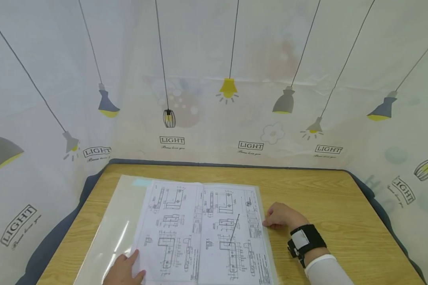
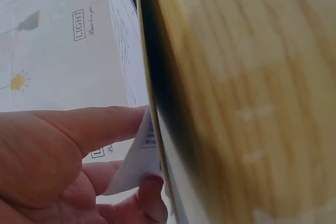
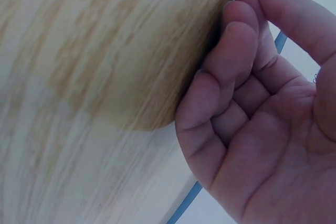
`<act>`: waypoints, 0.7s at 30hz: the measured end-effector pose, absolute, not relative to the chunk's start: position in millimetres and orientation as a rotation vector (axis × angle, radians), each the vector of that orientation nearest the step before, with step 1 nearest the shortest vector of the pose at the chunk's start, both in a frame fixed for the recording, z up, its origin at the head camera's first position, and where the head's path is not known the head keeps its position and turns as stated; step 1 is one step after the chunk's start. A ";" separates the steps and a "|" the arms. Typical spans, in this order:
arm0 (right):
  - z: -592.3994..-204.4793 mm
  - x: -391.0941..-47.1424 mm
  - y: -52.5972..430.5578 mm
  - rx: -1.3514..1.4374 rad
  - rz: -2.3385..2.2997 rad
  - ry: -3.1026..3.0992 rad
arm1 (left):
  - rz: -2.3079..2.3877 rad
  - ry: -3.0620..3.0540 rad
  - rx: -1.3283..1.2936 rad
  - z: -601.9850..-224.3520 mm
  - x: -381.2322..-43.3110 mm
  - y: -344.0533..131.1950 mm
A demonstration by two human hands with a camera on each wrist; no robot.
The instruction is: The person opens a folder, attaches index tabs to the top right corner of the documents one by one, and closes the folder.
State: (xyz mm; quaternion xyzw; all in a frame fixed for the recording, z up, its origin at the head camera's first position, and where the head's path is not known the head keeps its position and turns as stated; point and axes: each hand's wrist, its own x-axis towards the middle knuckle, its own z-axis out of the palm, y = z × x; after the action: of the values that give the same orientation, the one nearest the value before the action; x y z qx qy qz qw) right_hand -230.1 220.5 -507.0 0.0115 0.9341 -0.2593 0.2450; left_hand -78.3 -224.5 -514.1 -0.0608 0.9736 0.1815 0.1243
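An open clear-sleeve folder (image 1: 108, 229) lies on the table with technical drawings spread over it. The left drawing sheet (image 1: 153, 253) overlaps the folder's pale left side; a matching drawing page (image 1: 242, 253) is on the right. My left hand (image 1: 123, 271) is at the left sheet's lower left edge, index finger and thumb over the paper. In the left wrist view a bent paper flap (image 2: 137, 158) passes between its fingers. My right hand (image 1: 283, 215) pinches the right page's outer edge between thumb and index finger; its other fingers (image 3: 197, 98) curl against the wooden tabletop.
The wooden table (image 1: 328, 198) has a dark border (image 1: 271, 167) along its back and sides. Behind it hangs a pale sheet (image 1: 207, 47) printed with lamps. A black strap (image 1: 308, 239) with a white patch wraps my right wrist, above a white sleeve (image 1: 328, 273).
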 end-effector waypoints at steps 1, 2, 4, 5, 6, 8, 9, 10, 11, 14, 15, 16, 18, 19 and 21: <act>-506.9 -230.2 220.3 0.032 -0.708 2.550 | 0.524 2.846 -0.207 -514.6 -78.0 -223.6; -507.5 -230.5 220.4 0.029 -0.703 2.551 | 0.519 2.845 -0.246 -515.0 -77.9 -222.4; -507.2 -230.6 220.1 0.032 -0.701 2.551 | 0.514 2.855 -0.291 -516.2 -77.6 -220.3; -506.7 -230.4 220.0 0.033 -0.702 2.549 | 0.515 2.864 -0.299 -517.1 -77.4 -219.6; -506.7 -230.3 219.9 0.035 -0.703 2.549 | 0.508 2.871 -0.301 -517.7 -77.6 -218.7; -505.8 -229.9 219.7 0.036 -0.708 2.546 | 0.489 2.870 -0.276 -519.6 -77.9 -218.5; -505.2 -229.5 219.5 0.034 -0.709 2.546 | 0.487 2.873 -0.255 -520.6 -78.2 -218.6; -505.0 -229.5 219.3 0.033 -0.707 2.546 | 0.491 2.869 -0.242 -521.7 -78.6 -218.9; -504.8 -229.4 219.1 0.035 -0.708 2.545 | 0.492 2.866 -0.226 -522.8 -79.1 -219.0; -504.2 -229.4 219.1 0.037 -0.706 2.543 | 0.495 2.866 -0.203 -525.1 -79.8 -219.0; -503.7 -229.4 218.8 0.042 -0.707 2.540 | 0.492 2.865 -0.200 -525.4 -80.1 -219.0; -503.5 -229.8 218.5 0.051 -0.706 2.534 | 0.490 2.866 -0.197 -525.6 -80.2 -218.9; -503.0 -229.7 218.5 0.053 -0.703 2.532 | 0.491 2.867 -0.191 -525.8 -79.8 -219.4; -502.7 -229.6 218.3 0.059 -0.704 2.529 | 0.488 2.863 -0.188 -525.4 -80.0 -219.2; -502.7 -229.6 218.3 0.065 -0.699 2.527 | 0.489 2.862 -0.181 -525.4 -80.0 -219.3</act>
State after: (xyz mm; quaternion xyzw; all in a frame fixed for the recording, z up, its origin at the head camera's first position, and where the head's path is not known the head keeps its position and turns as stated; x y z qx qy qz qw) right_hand -229.6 218.3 -502.7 0.0238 0.9312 -0.2575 0.2568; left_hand -80.0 -219.3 -525.4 -0.0618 0.9771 0.1669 0.1162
